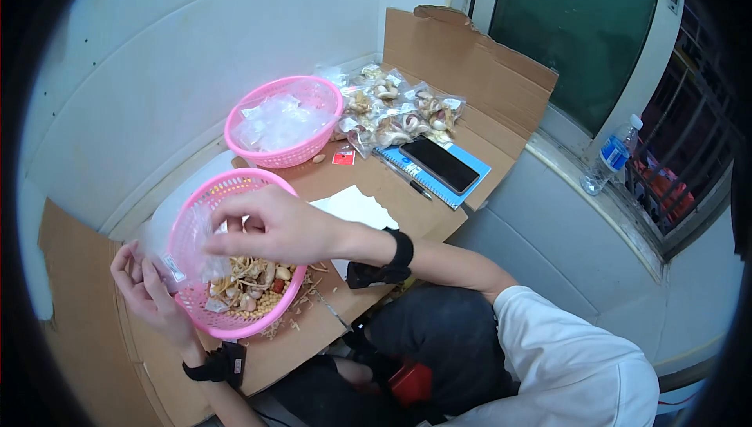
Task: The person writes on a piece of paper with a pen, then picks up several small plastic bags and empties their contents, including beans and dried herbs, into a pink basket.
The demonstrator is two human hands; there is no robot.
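One labelled clear plastic bag [174, 268] is pinched in the left hand [153, 290] over the nearer pink basket [227, 184]; whether the right hand [270, 227] against it grips, I cannot tell. Keeping it above that basket should catch spills.

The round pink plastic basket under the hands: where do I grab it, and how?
I'd pinch the raised rim of the round pink plastic basket on its near right side, coming from the right. That lip looks uncovered, while the left hand and clear plastic bag crowd the left side. Keep it level: loose dried pieces lie inside.
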